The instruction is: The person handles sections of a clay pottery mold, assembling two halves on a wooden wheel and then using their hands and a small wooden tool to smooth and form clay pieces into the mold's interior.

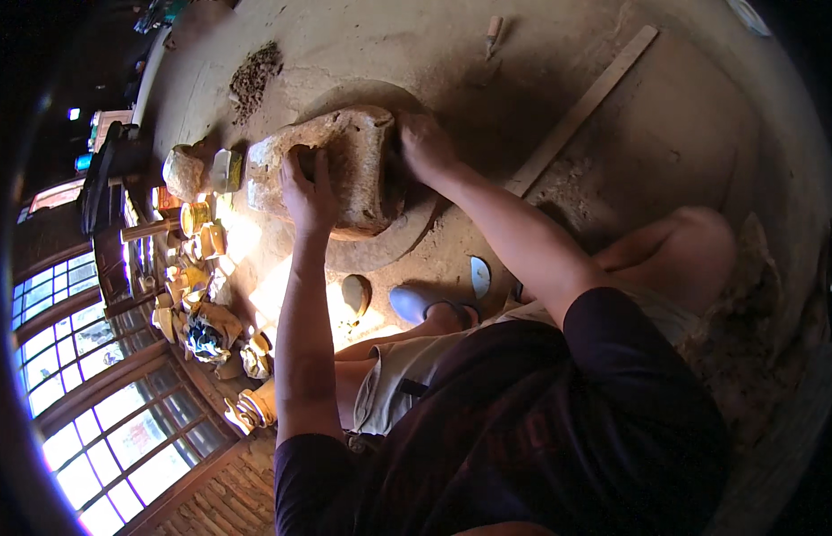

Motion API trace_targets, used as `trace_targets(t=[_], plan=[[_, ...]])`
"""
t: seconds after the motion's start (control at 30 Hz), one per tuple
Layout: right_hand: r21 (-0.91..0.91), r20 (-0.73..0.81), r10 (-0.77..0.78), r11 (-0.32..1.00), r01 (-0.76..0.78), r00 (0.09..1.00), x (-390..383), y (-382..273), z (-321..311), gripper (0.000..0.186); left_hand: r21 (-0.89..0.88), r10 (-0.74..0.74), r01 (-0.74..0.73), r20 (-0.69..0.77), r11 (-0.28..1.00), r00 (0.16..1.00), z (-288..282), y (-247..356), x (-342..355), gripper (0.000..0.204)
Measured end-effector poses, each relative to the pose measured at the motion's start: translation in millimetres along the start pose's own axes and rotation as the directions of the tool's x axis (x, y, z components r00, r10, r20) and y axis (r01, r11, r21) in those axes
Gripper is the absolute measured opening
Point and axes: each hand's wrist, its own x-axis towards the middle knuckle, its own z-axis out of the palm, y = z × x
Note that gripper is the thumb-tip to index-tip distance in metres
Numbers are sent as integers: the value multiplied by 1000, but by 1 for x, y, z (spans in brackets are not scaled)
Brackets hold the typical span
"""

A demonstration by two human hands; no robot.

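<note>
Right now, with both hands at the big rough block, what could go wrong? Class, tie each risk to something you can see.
1. The block is bulky and uneven; if it tipped toward the person, it might strike the foot in the blue shoe.
2. The left hand is bare against a rough surface, so its skin could get scraped.
3. The right hand is partly in shadow, so a slipping grip might go unnoticed.

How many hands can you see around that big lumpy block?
2. The left hand is on top of the rough, pale block; the right hand is by its right end, fingers partly lost in shadow. More could hide in the dark edges.
</note>
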Motion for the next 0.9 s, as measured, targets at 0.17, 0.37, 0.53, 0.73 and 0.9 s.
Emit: trace_targets(t=[0.17,0.37,0.53,0.73,0.9], plan=[[-74,-2,-28,997,27,1000,1,-4,-4,33,-3,-38,38,14,999,999,-1,-1,-1,29],[107,-5,-7,994,7,1000,-1,-5,-19,33,-4,-21,21,14,1000,1000,-4,0,0,30],[123,148,28,991,-46,989,0,-12,-41,43,-39,-31,31,20,999,999,-6,1,-3,31],[121,639,260,895,-429,724,-16,-17,-87,39,-60,74,-73,18,996,997,-13,-6,0,31],[441,665,231,646,-623,711,-19,-20,-59,37,-73,29,-22,99,997,995,-15,-9,2,32]])
